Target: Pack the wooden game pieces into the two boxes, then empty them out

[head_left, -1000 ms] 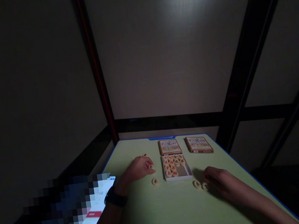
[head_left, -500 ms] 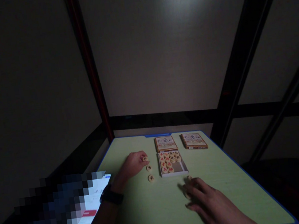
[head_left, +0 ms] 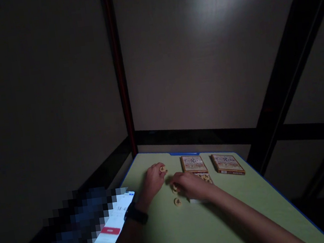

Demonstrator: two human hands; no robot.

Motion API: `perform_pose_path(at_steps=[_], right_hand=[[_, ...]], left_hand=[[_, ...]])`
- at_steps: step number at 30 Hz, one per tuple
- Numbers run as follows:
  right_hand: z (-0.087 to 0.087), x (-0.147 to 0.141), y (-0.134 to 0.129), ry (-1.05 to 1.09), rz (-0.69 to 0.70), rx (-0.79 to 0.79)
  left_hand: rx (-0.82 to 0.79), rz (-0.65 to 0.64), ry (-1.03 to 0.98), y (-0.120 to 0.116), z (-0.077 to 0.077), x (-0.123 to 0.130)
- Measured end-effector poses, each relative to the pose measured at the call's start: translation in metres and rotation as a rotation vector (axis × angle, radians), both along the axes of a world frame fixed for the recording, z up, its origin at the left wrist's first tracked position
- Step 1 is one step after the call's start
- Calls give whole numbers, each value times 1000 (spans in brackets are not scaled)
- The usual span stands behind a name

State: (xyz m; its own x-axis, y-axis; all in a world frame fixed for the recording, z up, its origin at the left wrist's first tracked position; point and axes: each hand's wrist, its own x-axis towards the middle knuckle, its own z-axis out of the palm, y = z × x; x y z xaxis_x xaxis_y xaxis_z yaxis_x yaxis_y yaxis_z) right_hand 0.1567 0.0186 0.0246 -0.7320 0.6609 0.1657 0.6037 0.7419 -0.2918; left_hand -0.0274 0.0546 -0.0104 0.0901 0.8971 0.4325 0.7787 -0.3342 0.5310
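Note:
My left hand [head_left: 154, 179] pinches a round Chinese chess piece [head_left: 162, 169] with a dark character, at the left of the table. Just right of it, my right hand [head_left: 189, 184] reaches across with its fingers closed around a second chess piece [head_left: 174, 188]. A third chess piece [head_left: 177, 202] lies face up a little nearer to me. The white tray [head_left: 194, 201] of pieces is mostly covered by my right hand and forearm; only some pieces [head_left: 205, 177] and the near edge show.
Two flat printed boxes stand at the back of the green table [head_left: 251, 213]: one box [head_left: 194, 164] behind the tray, another box [head_left: 227, 163] to its right. A lit phone [head_left: 115, 223] is at the left, beside my watch-wearing wrist. Walls rise behind and left.
My right hand has swung left from the near right of the tray, over it, to the loose pieces. My left hand still holds its piece. The view has shifted slightly.

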Motion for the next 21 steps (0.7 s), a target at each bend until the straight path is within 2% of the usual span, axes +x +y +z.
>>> perform_pose_path(at_steps=[2, 5, 9, 15, 18, 21], right_hand=[[-6, -6, 16, -44, 28, 5], [-11, -6, 27, -78, 91, -15], [-10, -4, 26, -135, 114, -31], [-16, -13, 18, -158, 115, 72], [-8, -6, 15, -159, 78, 89], [10, 21, 9, -125, -58, 110]], left_hand=[[-7, 7, 14, 0, -1, 1], [-36, 18, 17, -1, 1, 3], [-64, 28, 10, -3, 4, 3], [-64, 19, 34, -3, 4, 4], [-48, 3, 53, -3, 4, 5], [-47, -18, 65, -4, 5, 6]])
